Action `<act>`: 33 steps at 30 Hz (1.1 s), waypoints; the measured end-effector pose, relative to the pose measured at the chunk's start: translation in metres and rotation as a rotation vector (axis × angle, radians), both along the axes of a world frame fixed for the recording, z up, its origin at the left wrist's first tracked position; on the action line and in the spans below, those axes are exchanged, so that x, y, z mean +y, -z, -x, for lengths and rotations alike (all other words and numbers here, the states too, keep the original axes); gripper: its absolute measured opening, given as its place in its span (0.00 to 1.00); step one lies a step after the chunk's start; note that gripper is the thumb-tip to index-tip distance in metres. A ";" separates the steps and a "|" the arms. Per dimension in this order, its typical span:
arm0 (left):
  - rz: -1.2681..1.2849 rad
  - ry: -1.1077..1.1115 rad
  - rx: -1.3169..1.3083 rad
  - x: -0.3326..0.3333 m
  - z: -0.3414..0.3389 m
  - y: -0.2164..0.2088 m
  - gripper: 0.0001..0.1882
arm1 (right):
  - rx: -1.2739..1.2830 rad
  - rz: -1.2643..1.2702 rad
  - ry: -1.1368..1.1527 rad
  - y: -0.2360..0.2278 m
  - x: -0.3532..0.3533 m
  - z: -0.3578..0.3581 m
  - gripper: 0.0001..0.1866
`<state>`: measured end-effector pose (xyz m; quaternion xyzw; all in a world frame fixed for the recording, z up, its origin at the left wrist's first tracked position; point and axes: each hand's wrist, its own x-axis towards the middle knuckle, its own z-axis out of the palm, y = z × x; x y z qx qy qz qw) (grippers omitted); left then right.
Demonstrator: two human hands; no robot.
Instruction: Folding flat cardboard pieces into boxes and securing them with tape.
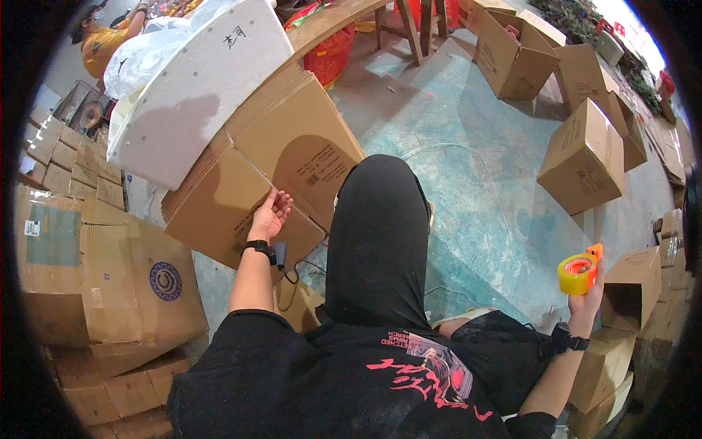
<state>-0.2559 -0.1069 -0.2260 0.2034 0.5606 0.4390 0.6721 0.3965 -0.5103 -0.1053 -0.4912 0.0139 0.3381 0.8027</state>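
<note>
Just right of the stack's middle as it leans, the left hand [272, 214] is the nearer hand to the flattened carton stack [292, 139], fingers loosely curled; whether they grip its edge, I cannot tell. The stack lies right behind those fingers, its long axis running from near left to far right. Well right of the stack, the right hand [587, 296] grips an orange tape dispenser [596, 252], orange end pointing away from the body, yellow tape roll [567, 282] on the stack's side.

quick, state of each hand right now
Left hand: partly curled at the flattened cartons; can't tell if it grips.
Right hand: closed, holding the orange dispenser with yellow tape.
</note>
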 end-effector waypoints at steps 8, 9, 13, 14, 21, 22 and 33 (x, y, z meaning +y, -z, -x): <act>-0.035 0.049 -0.044 0.006 0.008 0.003 0.16 | 0.027 -0.005 0.019 0.003 -0.001 -0.002 0.21; -0.036 0.049 -0.044 0.008 0.010 0.004 0.16 | 0.027 -0.005 0.018 0.004 -0.001 -0.003 0.21; -0.020 0.086 0.099 0.019 0.019 0.007 0.12 | 0.027 -0.040 -0.012 0.006 -0.001 -0.004 0.21; -0.024 0.098 0.101 0.020 0.021 0.007 0.12 | 0.032 -0.045 -0.011 0.006 0.000 -0.003 0.21; -0.005 0.040 -0.021 0.017 0.015 0.002 0.12 | 0.017 -0.031 -0.002 0.004 0.003 0.000 0.21; -0.021 0.048 -0.043 0.017 0.016 0.002 0.12 | 0.026 -0.041 -0.005 0.005 0.002 -0.001 0.21; -0.014 0.204 0.024 0.013 0.025 0.004 0.13 | 0.019 -0.018 -0.002 -0.002 0.005 0.004 0.22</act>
